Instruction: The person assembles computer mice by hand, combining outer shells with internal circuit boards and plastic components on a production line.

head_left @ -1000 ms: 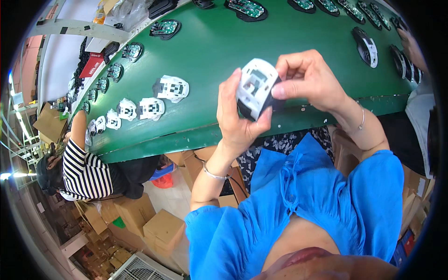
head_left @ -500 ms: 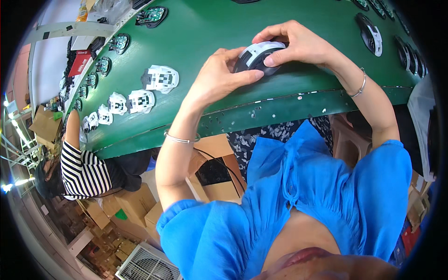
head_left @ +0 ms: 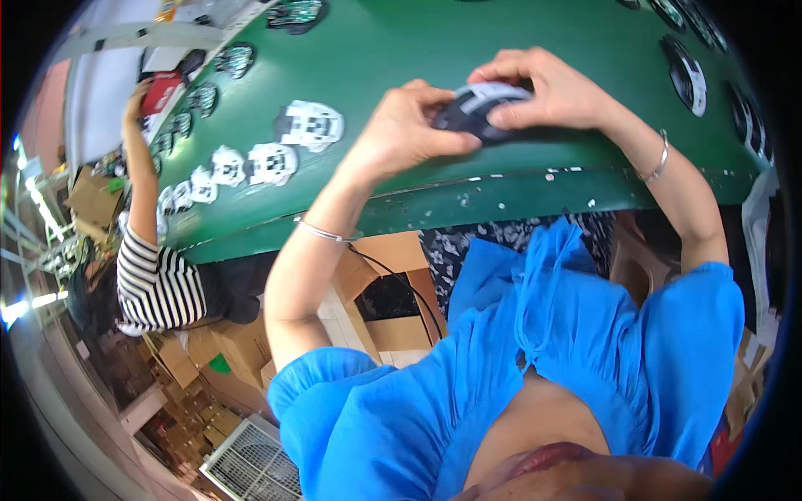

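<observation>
Above the green table, a black and white computer mouse (head_left: pixel 474 115) is held between my two hands. My left hand (head_left: pixel 405 129) grips its left end, with the thumb along the near side. From the right, my right hand (head_left: pixel 551 93) closes on it with the thumb over the top and fingers at the far side. The mouse's underside is hidden, and motion blurs it slightly. To the left lies a row of white mouse shells (head_left: pixel 311 125), the largest nearest my left hand.
Several circuit boards on black bases (head_left: pixel 296 15) line the table's far left side. Black and white mice (head_left: pixel 685 75) lie at the right. A co-worker in a striped top (head_left: pixel 163 288) sits at the left, one arm stretched along the table. Below are cardboard boxes (head_left: pixel 393 250).
The mouse has tilted in my hands, showing more of its dark near side. The co-worker's arm has reached farther out, to a red box. The whole view has shifted slightly.
</observation>
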A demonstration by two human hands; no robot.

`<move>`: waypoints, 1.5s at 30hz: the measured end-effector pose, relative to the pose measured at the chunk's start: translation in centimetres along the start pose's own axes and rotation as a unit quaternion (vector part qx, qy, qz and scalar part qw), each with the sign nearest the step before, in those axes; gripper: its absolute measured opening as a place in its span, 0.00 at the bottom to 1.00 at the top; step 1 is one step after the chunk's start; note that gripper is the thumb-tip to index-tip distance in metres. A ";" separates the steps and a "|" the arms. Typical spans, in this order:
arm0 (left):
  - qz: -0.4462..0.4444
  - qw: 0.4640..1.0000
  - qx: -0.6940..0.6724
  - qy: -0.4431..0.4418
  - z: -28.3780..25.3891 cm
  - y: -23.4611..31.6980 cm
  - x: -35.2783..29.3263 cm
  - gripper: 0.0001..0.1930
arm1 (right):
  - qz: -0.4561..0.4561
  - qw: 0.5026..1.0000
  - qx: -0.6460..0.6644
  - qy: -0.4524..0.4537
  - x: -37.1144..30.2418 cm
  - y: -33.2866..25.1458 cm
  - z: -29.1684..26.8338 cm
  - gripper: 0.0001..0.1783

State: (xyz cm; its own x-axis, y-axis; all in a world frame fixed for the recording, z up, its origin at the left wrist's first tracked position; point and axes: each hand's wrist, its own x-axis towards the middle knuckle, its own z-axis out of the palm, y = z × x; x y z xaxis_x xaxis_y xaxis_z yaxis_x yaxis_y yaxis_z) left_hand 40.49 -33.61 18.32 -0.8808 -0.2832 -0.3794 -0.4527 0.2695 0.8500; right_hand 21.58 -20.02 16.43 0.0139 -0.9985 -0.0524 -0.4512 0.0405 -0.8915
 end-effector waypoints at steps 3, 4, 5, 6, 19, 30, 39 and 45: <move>0.134 0.981 0.068 0.119 1.8 -1.7 -0.2 0.36 | -0.040 0.979 -0.174 0.100 -1.5 -0.6 1.0 0.33; 0.167 0.969 0.046 0.177 2.2 -1.8 -0.6 0.37 | -0.010 0.974 -0.182 0.137 -2.3 -1.1 0.8 0.32; 0.179 0.952 0.076 0.236 2.1 -1.8 -1.3 0.33 | 0.023 0.966 -0.187 0.175 -2.9 -1.2 0.6 0.31; 0.174 0.949 0.080 0.251 1.8 -1.9 -2.1 0.32 | 0.046 0.933 -0.280 0.222 -3.7 -1.4 -0.1 0.31; 0.091 0.916 0.338 0.196 -10.5 -7.7 -6.8 0.33 | -0.128 0.903 -0.312 0.267 5.9 -0.1 -1.7 0.18; 0.044 0.910 -0.332 0.245 -7.6 -4.9 -4.2 0.21 | -0.052 0.864 -0.442 0.235 19.2 4.7 -3.3 0.18; -0.001 0.840 -0.507 0.194 -3.4 -3.8 -3.0 0.30 | -0.194 0.980 -0.009 -0.039 6.4 -9.1 -1.0 0.14; 0.100 0.876 -0.456 0.123 0.4 -1.6 -3.9 0.26 | -0.244 0.961 -0.109 0.073 6.5 -10.4 1.1 0.18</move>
State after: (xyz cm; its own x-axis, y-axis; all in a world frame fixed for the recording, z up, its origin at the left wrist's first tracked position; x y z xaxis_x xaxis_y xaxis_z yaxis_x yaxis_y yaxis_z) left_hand 44.62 -32.55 18.27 -0.8226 -0.5341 -0.1952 0.1045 -0.4794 0.8713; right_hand 27.31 -26.86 24.84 0.1518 -0.8920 0.4257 -0.5988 -0.4257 -0.6784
